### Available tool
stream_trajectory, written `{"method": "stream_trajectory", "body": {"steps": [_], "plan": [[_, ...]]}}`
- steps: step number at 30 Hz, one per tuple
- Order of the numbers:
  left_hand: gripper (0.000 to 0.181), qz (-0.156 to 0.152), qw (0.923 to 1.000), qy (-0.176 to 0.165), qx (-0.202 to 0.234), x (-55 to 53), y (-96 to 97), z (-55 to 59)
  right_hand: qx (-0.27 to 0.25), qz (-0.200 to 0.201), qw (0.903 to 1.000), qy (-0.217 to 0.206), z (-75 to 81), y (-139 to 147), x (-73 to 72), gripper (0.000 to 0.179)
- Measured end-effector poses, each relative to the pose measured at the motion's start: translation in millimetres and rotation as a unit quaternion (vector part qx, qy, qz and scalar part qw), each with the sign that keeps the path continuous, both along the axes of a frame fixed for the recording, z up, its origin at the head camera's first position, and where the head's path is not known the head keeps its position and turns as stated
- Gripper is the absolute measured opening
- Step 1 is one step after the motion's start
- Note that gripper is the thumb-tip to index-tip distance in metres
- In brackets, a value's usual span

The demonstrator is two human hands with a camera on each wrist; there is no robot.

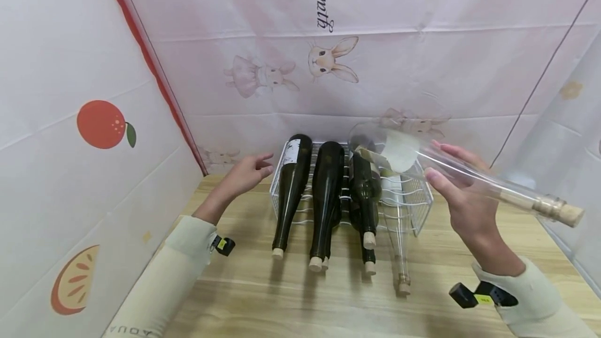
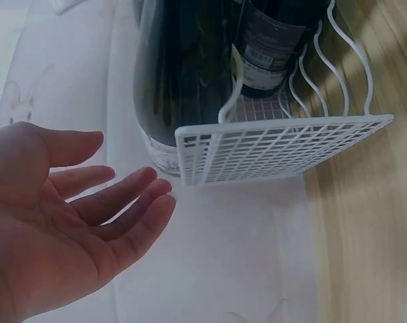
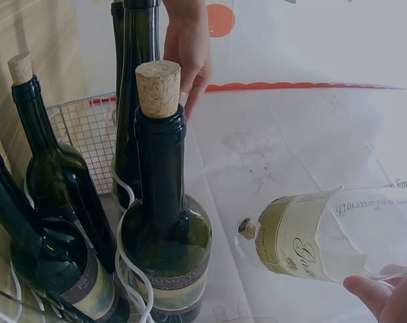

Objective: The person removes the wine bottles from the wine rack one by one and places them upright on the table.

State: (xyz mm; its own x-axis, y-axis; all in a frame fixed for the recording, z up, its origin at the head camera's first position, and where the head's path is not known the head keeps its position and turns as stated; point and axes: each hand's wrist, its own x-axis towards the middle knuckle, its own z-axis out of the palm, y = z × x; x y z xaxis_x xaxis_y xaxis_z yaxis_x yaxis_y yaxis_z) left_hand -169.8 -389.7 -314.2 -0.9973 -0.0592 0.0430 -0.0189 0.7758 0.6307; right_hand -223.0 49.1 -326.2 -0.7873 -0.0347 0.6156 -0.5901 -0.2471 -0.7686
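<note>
Six racked bottles (image 1: 327, 171): as far as you could count, five dark ones and one clear one lay in the white wire rack (image 1: 421, 218), their corks (image 1: 315, 264) toward the near side.
Left slot: you had one dark bottle (image 1: 292, 192) with a torn pale label; any bottle beneath it did not show.
Middle slot: you had an upper middle bottle (image 1: 324, 213) over another, mostly hidden dark bottle.
Right dark pair: the upper right bottle (image 1: 367, 189) lay above a lower dark bottle (image 1: 369, 255).
Far right slot: the lower clear bottle (image 1: 400, 233) lay low, its neck pointing near.
Held clear bottle (image 1: 422, 158): you had it in the air above the rack's right side, tilted, base to the far left and corked neck to the near right.
Right hand (image 1: 469, 205): you gripped the bottle's body, thumb on the near side, fingers round the far side.
Left hand (image 1: 246, 173): your fingers were loosely spread just beside the rack's left end, holding nothing.
Rack progress: six bottles seemed settled; only the held one was plainly unplaced. Whether more stood out of view, you could not tell.
</note>
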Motion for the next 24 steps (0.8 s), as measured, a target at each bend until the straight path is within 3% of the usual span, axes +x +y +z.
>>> {"method": "stream_trajectory", "body": {"steps": [6,15,24], "plan": [[0.058,-0.005,0.9996,0.020,-0.018,2.0,9.4,6.5,-0.024,0.022,0.9992,-0.021,0.9,-2.7,1.7,0.048],[0.065,-0.011,0.9984,0.051,-0.021,4.2,22.5,17.8,-0.071,0.085,0.9937,0.018,0.4,-7.7,1.9,0.046],[0.073,-0.016,0.9976,0.061,-0.027,6.5,29.7,26.1,-0.093,0.107,0.9899,0.002,1.2,-10.8,4.6,0.047]]}}
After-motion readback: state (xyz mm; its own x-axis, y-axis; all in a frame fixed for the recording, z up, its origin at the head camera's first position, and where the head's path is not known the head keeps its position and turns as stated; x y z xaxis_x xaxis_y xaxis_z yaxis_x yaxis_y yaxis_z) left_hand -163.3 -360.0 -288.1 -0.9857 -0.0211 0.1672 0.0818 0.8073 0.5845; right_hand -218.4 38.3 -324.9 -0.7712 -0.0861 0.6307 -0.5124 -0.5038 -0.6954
